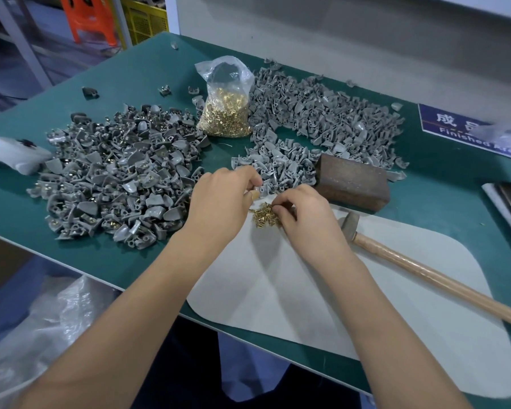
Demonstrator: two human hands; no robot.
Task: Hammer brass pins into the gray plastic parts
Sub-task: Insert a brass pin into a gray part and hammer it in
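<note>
A small gray plastic part (260, 191) was pinched in the left hand (219, 199), just above the loose brass pins (264, 215), from which one was apparently picked by the right hand (303, 212). Both were judged light, rigid, easily dropped; fingertip holds suited them.

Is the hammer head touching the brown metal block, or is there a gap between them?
Apart. The head view shows a strip of green table between the hammer head and the near edge of the brown block.
</note>
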